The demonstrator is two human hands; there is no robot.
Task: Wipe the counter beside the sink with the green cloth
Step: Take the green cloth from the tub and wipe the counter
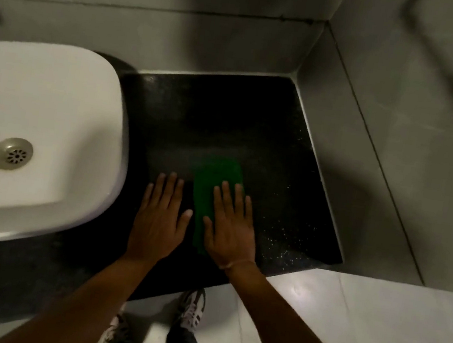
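A green cloth (211,186) lies flat on the black speckled counter (212,117), to the right of the white sink (43,107). My right hand (230,229) presses flat on the cloth's right part, fingers spread. On the bare counter just left of the cloth rests my left hand (160,217), also flat, its thumb touching the cloth's left edge. The lower part of the cloth is hidden between and under my hands.
Grey tiled walls (399,122) close off the counter at the back and right. The sink has a metal drain (11,153). Below the counter's front edge is a pale tiled floor (358,318) with my shoes (191,307) on it.
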